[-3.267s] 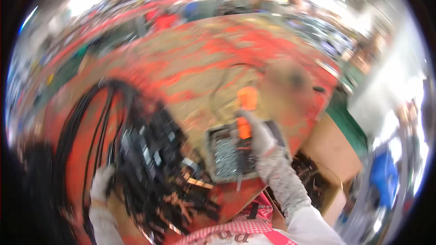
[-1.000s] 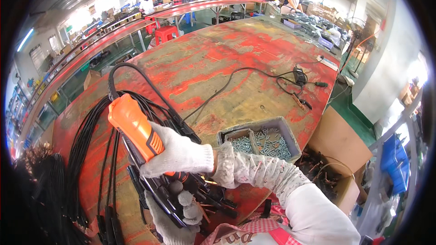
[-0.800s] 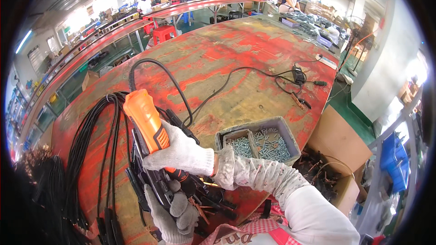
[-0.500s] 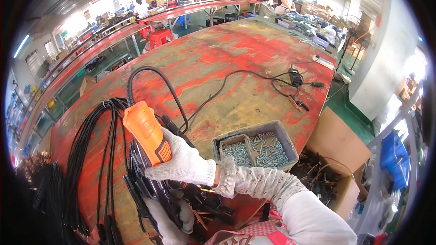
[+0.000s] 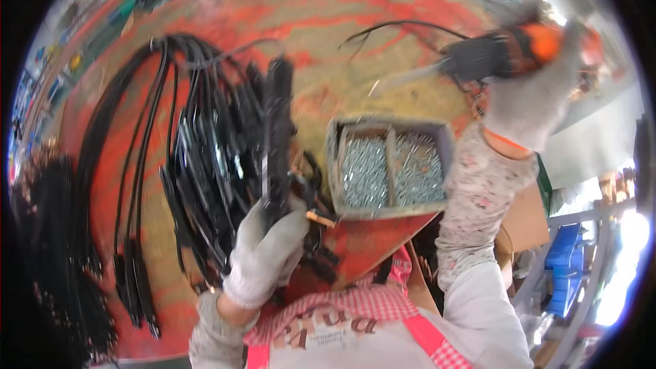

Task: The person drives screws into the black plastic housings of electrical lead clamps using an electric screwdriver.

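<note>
Your right hand [image 5: 529, 106] has swung the orange power tool [image 5: 509, 55] up right, gripped, blurred; your left hand [image 5: 263, 253] stays clamped on the black part [image 5: 277, 137]; screw tray [image 5: 389, 171] between.

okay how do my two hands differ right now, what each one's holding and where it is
The left hand is low and near the body, gripping a long black part from the black cable bundle. The right hand is raised far over the red table, beyond the grey tray of screws, holding an orange and black power tool, and it is motion-blurred. Both wear light work gloves.
</note>
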`<move>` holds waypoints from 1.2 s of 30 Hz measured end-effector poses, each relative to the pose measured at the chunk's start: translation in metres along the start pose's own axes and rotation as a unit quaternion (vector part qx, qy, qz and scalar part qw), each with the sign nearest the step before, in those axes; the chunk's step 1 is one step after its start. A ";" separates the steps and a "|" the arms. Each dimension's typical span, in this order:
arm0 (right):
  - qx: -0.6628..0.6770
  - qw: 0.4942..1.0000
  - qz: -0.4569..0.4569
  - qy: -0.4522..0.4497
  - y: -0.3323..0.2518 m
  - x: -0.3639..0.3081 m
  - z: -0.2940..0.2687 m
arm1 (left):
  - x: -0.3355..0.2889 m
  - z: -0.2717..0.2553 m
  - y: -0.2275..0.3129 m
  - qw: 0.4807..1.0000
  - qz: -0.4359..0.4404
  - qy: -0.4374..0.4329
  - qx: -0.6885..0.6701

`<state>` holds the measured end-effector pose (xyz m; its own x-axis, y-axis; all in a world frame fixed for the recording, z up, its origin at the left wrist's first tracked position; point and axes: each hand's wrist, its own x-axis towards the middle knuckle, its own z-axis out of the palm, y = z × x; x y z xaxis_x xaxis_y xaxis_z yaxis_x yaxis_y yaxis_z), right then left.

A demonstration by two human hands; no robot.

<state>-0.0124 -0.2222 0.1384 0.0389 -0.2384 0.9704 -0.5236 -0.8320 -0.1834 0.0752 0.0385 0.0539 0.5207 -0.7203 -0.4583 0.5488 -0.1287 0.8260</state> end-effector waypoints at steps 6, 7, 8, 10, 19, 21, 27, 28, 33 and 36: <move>0.456 0.799 0.391 -0.016 0.000 -0.060 0.008 | 0.041 0.011 -0.014 0.992 -0.079 -0.036 -0.093; 0.378 0.844 0.379 -0.045 -0.003 -0.071 0.006 | 0.042 0.015 -0.018 0.990 -0.092 -0.056 -0.093; 0.380 0.841 0.383 -0.043 -0.002 -0.081 0.002 | 0.040 0.020 -0.022 0.990 -0.093 -0.052 -0.089; 0.569 0.671 0.471 -0.064 0.005 -0.099 0.006 | 0.046 0.031 -0.031 0.988 -0.116 -0.044 -0.091; 0.662 0.609 0.433 -0.054 -0.022 -0.144 0.039 | 0.053 0.035 -0.039 0.990 -0.126 -0.039 -0.057; 0.609 0.651 0.450 -0.058 -0.027 -0.152 0.043 | 0.054 0.034 -0.039 0.989 -0.124 -0.047 -0.060; 0.656 0.636 0.399 -0.073 -0.022 -0.132 0.033 | 0.055 0.027 -0.045 0.990 -0.107 -0.060 -0.063; 0.659 0.631 0.405 -0.051 -0.024 -0.126 0.030 | 0.055 0.026 -0.046 0.992 -0.097 -0.065 -0.051; 0.590 0.689 0.420 -0.014 -0.021 -0.089 0.002 | 0.053 0.028 -0.050 0.997 -0.055 -0.045 -0.023; 0.701 0.574 0.422 -0.027 -0.014 -0.080 -0.011 | 0.055 0.028 -0.056 0.999 -0.040 -0.034 -0.013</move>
<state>-0.0180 -0.1860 0.0647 0.3208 -0.8372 0.4429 0.8231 0.0151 -0.5677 0.0545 -0.0134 -0.0088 0.4296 -0.7536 -0.4976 0.6032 -0.1707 0.7791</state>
